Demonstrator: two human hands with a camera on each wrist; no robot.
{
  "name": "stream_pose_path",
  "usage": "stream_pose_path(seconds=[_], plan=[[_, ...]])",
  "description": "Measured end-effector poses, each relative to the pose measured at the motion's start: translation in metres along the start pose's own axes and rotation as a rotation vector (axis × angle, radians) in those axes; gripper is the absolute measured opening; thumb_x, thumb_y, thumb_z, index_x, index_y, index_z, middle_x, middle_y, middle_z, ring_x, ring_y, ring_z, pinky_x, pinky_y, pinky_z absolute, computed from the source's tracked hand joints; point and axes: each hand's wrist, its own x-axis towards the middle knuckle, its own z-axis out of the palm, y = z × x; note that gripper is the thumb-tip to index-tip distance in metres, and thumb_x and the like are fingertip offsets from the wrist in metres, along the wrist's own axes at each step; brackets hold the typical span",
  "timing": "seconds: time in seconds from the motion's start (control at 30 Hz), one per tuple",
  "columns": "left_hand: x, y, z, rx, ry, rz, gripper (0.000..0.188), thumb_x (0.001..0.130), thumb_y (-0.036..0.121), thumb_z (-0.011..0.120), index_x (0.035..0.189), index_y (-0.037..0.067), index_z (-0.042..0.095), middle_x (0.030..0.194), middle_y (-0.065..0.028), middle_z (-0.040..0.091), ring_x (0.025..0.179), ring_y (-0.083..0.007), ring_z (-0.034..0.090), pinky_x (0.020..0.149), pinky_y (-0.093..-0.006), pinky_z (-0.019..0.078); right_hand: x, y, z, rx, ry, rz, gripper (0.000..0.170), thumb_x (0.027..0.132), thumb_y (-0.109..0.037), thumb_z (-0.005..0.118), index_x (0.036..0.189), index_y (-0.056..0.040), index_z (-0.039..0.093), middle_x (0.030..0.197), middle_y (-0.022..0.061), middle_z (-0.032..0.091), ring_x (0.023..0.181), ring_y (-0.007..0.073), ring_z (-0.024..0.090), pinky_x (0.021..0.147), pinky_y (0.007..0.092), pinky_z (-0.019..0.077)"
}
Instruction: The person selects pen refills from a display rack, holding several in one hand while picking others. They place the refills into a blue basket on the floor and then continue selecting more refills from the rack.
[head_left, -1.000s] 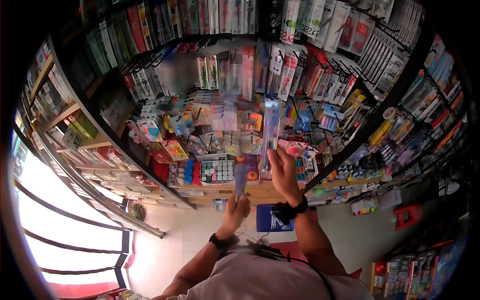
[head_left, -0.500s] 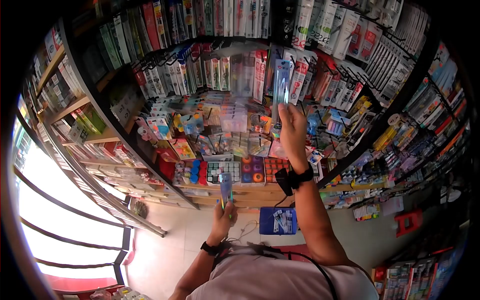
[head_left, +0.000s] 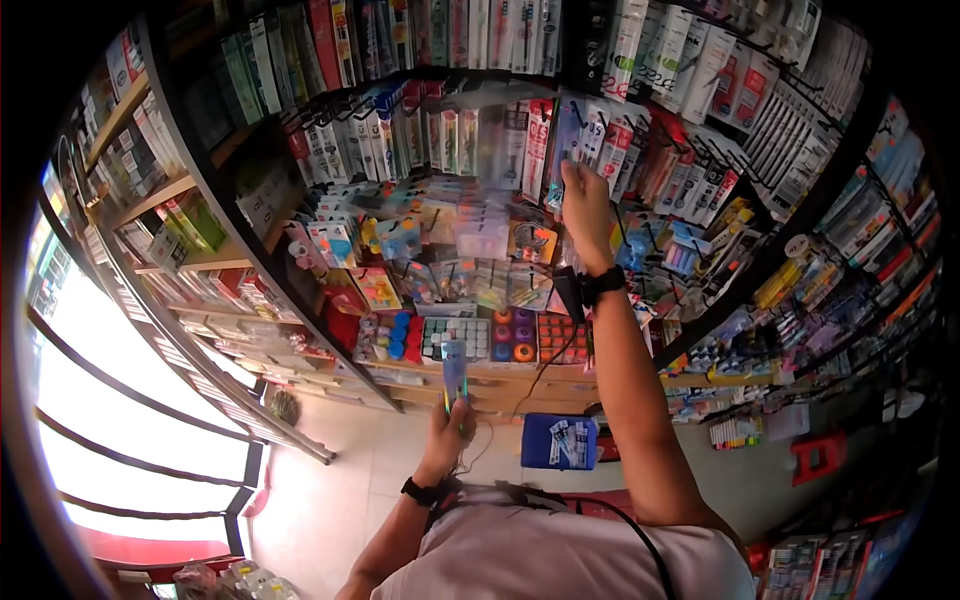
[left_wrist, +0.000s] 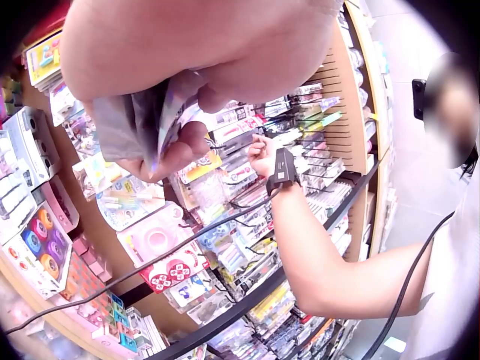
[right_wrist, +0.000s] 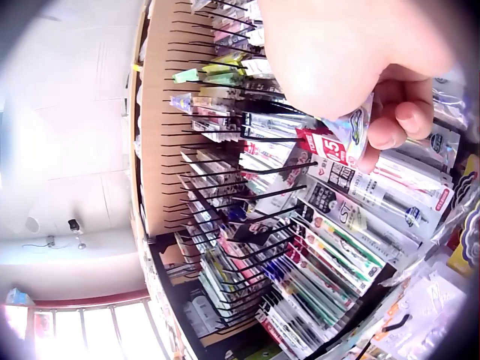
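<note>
My left hand (head_left: 447,432) grips a bluish, shiny plastic pack (head_left: 454,365) upright, low in front of the shelf. The left wrist view shows its silvery wrapper (left_wrist: 131,131) folded between thumb and fingers. My right hand (head_left: 588,210) reaches up to the hanging pen packs and pinches a slim, clear bluish pack (head_left: 570,125). In the right wrist view the fingers curl round the shiny end of this pack (right_wrist: 356,124), close to the black display hooks (right_wrist: 277,169). A red-topped pen pack (right_wrist: 326,146) hangs right beside it.
Rows of hanging pen packs (head_left: 440,140) fill the rack. Below are small carded goods (head_left: 480,235) and a bin of round orange and purple items (head_left: 513,335). A blue box (head_left: 558,442) is below the shelf. A black cable (left_wrist: 150,259) runs across the left wrist view.
My right hand has moved up with its pack to the hanging rows of pens. My left hand has shifted slightly left and still holds its pack.
</note>
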Motion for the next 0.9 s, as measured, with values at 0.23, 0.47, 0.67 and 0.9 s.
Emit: stream_pose_path(seconds=[0.23, 0.47, 0.67, 0.9], plan=[[0.002, 0.004, 0.009, 0.010, 0.046, 0.053, 0.016, 0.104, 0.020, 0.048, 0.097, 0.006, 0.050, 0.067, 0.0022, 0.049, 0.050, -0.0056, 0.044, 0.044, -0.0217, 0.0353, -0.035, 0.035, -0.016, -0.305, 0.175, -0.106, 0.049, 0.099, -0.044, 0.055, 0.098, 0.0035, 0.063, 0.072, 0.0103, 0.066, 0.060, 0.0197, 0.066, 0.051, 0.0319, 0.0473], [0.008, 0.016, 0.014, 0.156, 0.022, 0.054, 0.014, 0.099, 0.014, 0.057, 0.098, 0.001, 0.054, 0.064, -0.0005, 0.055, 0.052, -0.0073, 0.051, 0.047, -0.0242, 0.0403, -0.207, 0.050, -0.021, 0.013, -0.235, 0.271, 0.028, 0.096, -0.028, 0.064, 0.103, -0.0010, 0.062, 0.083, 0.0042, 0.067, 0.059, 0.0069, 0.057, 0.048, 0.0228, 0.0412], [0.009, 0.016, 0.036, 0.270, -0.045, 0.036, 0.021, 0.091, 0.011, 0.064, 0.106, -0.001, 0.055, 0.068, -0.0033, 0.060, 0.054, -0.0088, 0.056, 0.049, -0.0248, 0.0444, -0.283, 0.050, 0.010, -0.040, -0.488, 0.416, 0.028, 0.087, -0.024, 0.074, 0.098, 0.0003, 0.067, 0.072, 0.0081, 0.068, 0.057, 0.0127, 0.063, 0.052, 0.0258, 0.0455], [0.006, 0.007, 0.036, 0.162, -0.122, 0.010, 0.021, 0.091, 0.006, 0.064, 0.108, 0.000, 0.055, 0.083, -0.0045, 0.064, 0.061, -0.0086, 0.058, 0.054, -0.0242, 0.0476, -0.281, 0.080, -0.005, -0.088, -0.330, 0.377, 0.029, 0.090, -0.026, 0.071, 0.090, 0.0018, 0.064, 0.059, 0.0072, 0.063, 0.052, 0.0153, 0.062, 0.050, 0.0285, 0.0451]])
